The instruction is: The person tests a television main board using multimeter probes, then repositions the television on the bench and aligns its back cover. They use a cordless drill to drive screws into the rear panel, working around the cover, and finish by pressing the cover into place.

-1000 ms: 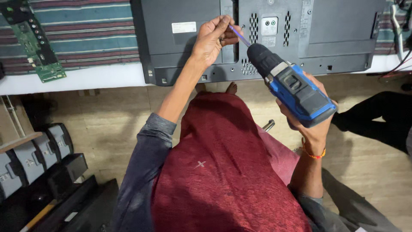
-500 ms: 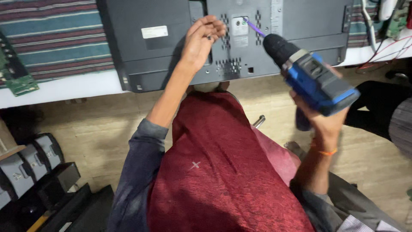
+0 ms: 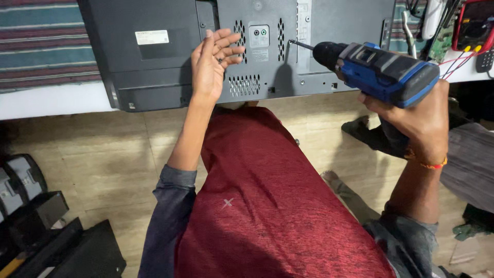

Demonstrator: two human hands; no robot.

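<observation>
A dark grey flat-screen set [image 3: 154,67] lies back-up on the table, its rear panel with vent slots and sockets facing me. My left hand [image 3: 212,64] rests on the panel beside the vent slots, fingers spread. A tiny dark speck shows between two fingers; I cannot tell what it is. My right hand [image 3: 419,116] grips a blue and black cordless drill [image 3: 381,72] held level. Its bit tip [image 3: 291,42] touches the panel to the right of the sockets.
A striped cloth [image 3: 41,46] covers the table at the left. A red meter [image 3: 476,25], wires and a circuit board sit at the top right. Black boxes [image 3: 36,216] stand on the floor at lower left. Another person's leg and foot [image 3: 363,128] are at the right.
My left hand has left the drill bit and opened flat on the panel. The drill has swung level, and its bit now meets the panel.
</observation>
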